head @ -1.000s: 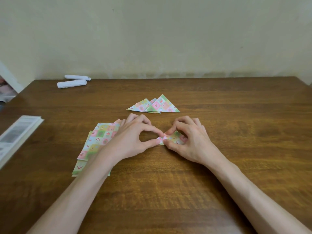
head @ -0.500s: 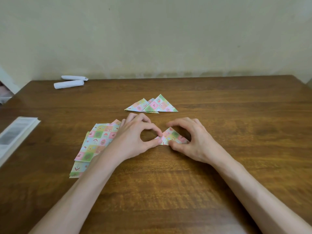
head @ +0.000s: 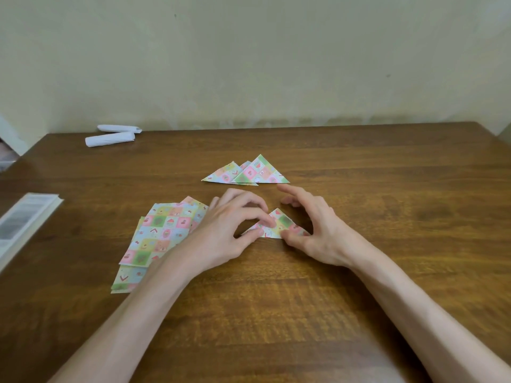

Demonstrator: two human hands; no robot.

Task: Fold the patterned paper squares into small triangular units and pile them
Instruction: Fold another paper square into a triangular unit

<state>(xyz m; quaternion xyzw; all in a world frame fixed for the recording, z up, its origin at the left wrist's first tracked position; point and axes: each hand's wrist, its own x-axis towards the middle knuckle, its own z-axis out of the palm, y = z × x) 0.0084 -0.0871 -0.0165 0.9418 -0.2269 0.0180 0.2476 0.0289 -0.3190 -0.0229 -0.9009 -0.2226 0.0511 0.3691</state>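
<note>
Pinching one corner of the folded triangle [head: 282,223], the left hand [head: 224,229] ought to anchor it while the right hand [head: 318,230], spread loose, presses its thumb along the crease.

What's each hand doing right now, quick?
Left hand: pinches the left corner of the pastel patterned folded paper triangle.
Right hand: open, thumb pressing that triangle's lower edge, fingers spread.

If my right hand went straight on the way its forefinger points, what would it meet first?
Probably the pile of folded pastel-patterned paper triangles; the forefinger of the right hand ends just short of its near edge, though height is unclear.
</note>
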